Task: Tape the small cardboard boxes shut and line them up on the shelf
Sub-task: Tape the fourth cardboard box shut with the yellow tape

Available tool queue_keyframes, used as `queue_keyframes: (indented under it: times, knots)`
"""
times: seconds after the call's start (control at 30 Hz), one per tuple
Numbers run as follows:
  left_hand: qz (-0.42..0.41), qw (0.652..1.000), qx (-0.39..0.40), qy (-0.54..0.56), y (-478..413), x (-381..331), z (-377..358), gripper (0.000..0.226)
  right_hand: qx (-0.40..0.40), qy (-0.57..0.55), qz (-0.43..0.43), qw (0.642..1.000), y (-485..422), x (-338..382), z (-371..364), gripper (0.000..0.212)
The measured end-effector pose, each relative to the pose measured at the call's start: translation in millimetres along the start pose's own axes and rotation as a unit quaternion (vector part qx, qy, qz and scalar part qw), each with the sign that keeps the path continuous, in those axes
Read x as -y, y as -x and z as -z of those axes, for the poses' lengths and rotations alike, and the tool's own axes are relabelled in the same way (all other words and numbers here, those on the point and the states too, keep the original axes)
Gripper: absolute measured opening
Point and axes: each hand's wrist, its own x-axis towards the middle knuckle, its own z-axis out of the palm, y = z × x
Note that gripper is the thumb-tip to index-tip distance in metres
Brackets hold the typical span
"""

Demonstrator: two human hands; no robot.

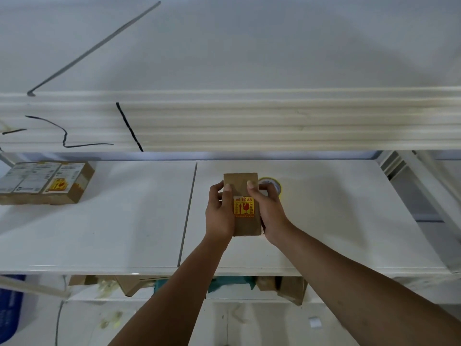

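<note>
The person's left hand [219,213] and right hand [268,211] are both grasping a small cardboard box [245,224] bearing a yellow fragile sticker [244,207], thumbs pressing on its top, over the white shelf [324,221]. A tape roll [275,184] is lying just behind the box. Labelled cardboard boxes [45,182] are sitting well apart at the shelf's left.
</note>
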Motion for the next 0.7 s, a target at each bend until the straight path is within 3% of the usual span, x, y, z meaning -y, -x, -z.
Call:
queue_keyframes:
  times: [0.17,0.27,0.33,0.5,0.7]
  knots:
    - [0.037,0.999,0.009,-0.030,-6.4,17.6,12.4,0.040,0.030,0.142,-0.020,0.989,-0.9,-3.4,12.2,0.050]
    - [0.056,0.997,-0.009,-0.055,-23.4,26.6,20.1,0.045,-0.041,0.222,0.051,0.973,-14.0,-2.6,31.5,0.044]
    - [0.068,0.994,-0.020,-0.084,-35.1,33.0,23.0,0.047,-0.103,0.294,0.102,0.945,-24.4,0.8,47.1,0.022]
    - [0.069,0.983,-0.054,-0.161,-57.4,47.7,20.6,0.053,-0.053,0.524,0.117,0.842,-45.0,1.8,66.5,0.063]
    - [0.089,0.953,-0.046,-0.284,-69.5,47.9,15.1,0.054,0.001,0.609,0.112,0.785,-62.2,-8.1,70.2,0.054]
